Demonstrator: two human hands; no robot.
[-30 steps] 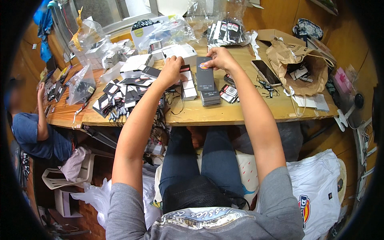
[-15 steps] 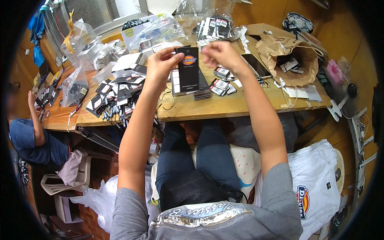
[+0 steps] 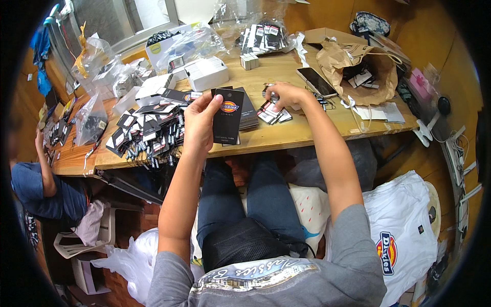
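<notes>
Upright over the table edge is a black hang tag [image 3: 226,125] with a colourful oval emblem, pinched between thumb and fingers of my left hand [image 3: 201,115]. Right behind it lies a stack of black tags [image 3: 247,110], partly covered by the held one. My right hand [image 3: 290,95] is lowered over small white-and-black printed cards [image 3: 276,116], its thumb and forefinger apart and bent down onto them. No card is visibly lifted there. Left of my left hand spreads a heap of black tags with cords [image 3: 148,125].
White boxes [image 3: 207,73] and clear plastic bags stand behind the heap. A dark phone [image 3: 316,82] lies beside an open brown paper bag [image 3: 358,64] at right. More tags [image 3: 263,38] are piled at the back. Another person [image 3: 46,184] sits at far left.
My right hand has come down from beside the held tag onto the small cards. My left hand, still gripping the black hang tag, has dropped lower and nearer. The view has shifted slightly.
</notes>
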